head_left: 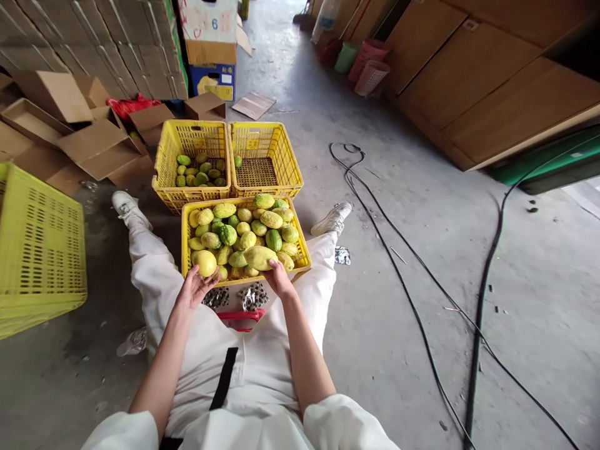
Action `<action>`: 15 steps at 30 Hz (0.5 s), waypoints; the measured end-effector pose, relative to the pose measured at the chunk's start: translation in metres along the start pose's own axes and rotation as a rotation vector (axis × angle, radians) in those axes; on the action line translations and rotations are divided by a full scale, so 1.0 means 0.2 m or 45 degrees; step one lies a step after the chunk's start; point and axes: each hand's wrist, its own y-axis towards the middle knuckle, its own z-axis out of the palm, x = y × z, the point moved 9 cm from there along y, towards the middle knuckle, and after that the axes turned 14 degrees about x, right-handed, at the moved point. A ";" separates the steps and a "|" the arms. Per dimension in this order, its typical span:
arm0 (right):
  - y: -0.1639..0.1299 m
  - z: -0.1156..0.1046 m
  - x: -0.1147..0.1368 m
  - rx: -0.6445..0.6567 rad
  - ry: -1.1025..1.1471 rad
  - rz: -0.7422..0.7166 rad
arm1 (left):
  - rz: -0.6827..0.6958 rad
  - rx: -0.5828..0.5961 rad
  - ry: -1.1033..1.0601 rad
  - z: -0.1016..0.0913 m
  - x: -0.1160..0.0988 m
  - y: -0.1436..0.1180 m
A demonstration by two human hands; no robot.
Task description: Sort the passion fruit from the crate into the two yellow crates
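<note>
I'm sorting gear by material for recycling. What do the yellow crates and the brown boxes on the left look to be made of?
The near crate and the two behind look like moulded plastic: uniform yellow, slightly glossy, perforated lattice walls. The boxes look like plain cardboard: matt brown, folded flaps; their edges are too small to make out.

Two yellow-green fruits (pixel 206 262) atop full crate (pixel 185 250)
</note>
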 end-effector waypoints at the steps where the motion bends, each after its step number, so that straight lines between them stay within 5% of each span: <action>1: 0.00 0.03 -0.01 0.011 0.110 -0.025 | -0.002 0.022 -0.012 0.01 0.01 0.00; 7: 0.02 0.14 0.00 0.018 0.599 -0.033 | 0.005 0.090 -0.009 0.02 0.04 0.02; 15: -0.01 0.15 -0.06 0.011 0.481 0.205 | 0.061 0.050 0.048 0.01 0.04 0.04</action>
